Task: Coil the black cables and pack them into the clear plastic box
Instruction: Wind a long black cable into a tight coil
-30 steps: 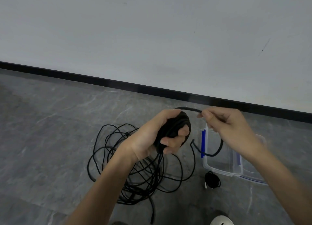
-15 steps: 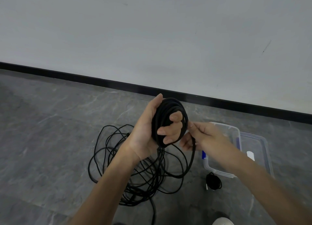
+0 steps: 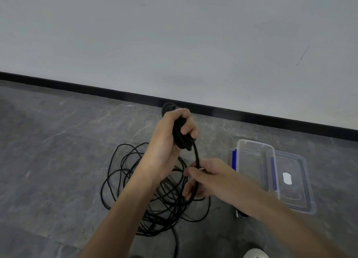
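Observation:
My left hand [image 3: 170,137] grips a tight coil of black cable [image 3: 179,135], held upright above the floor. One strand of cable runs down from the coil into my right hand [image 3: 203,177], which pinches it just below and to the right. A loose tangle of black cable [image 3: 147,195] lies on the grey floor under both hands. The clear plastic box [image 3: 251,164] with blue clips stands open on the floor to the right, with nothing visible inside it.
The clear lid [image 3: 292,182] with a white label lies against the box's right side. A small black cable bundle [image 3: 241,213] lies mostly hidden under my right forearm. A wall with a black skirting board [image 3: 251,115] runs behind. A white shoe tip [image 3: 255,254] shows at the bottom.
My left hand has raised and turned the coil upright. My right hand has dropped below it and slid down the strand, away from the coil.

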